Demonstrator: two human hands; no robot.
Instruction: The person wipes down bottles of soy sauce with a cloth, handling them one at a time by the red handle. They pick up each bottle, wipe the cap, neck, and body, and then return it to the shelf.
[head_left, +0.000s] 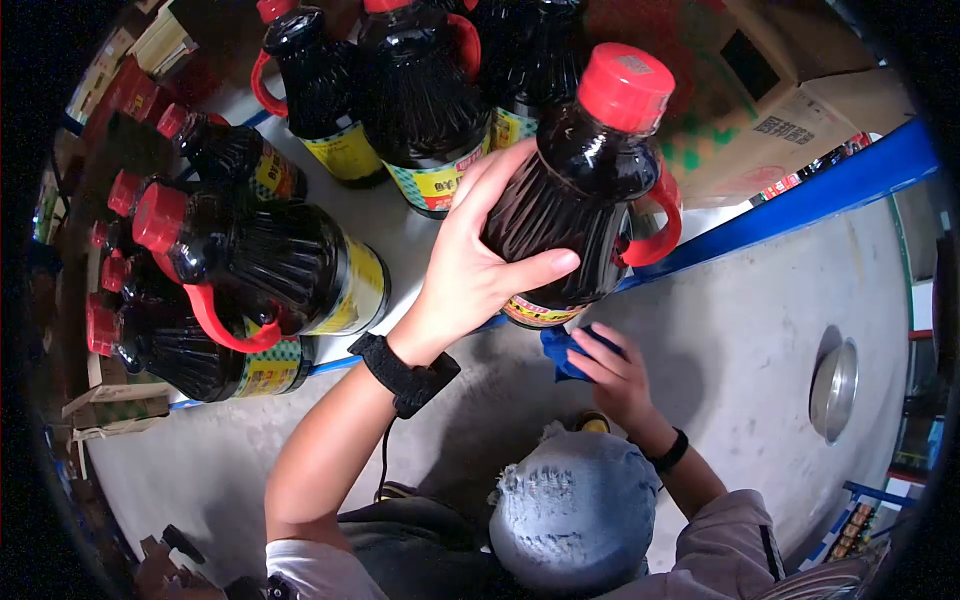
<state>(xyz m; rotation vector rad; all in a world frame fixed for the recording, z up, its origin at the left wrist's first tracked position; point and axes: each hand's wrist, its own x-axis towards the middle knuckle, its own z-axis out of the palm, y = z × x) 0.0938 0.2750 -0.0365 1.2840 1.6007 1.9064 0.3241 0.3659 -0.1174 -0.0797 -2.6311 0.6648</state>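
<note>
My left hand (478, 248) is wrapped around a large soy sauce bottle (560, 205) with a red cap, a red handle and a ribbed dark body. The bottle is tilted, its cap toward the upper right. Just below its base, my right hand (618, 378) has its fingers closed on a blue cloth (564, 356), part of which hides behind the fingers. Similar bottles stand behind, the nearest a yellow-labelled bottle (425, 110). To the left of my left wrist is another soy sauce bottle (270, 262) with its handle facing me.
The bottles stand on a pale shelf (405, 262) with a blue edge beam (790, 215). An open cardboard box (790, 130) sits at the upper right. A metal bowl (835, 390) lies on the concrete floor at the right. My denim-covered knee (575, 510) is below my hands.
</note>
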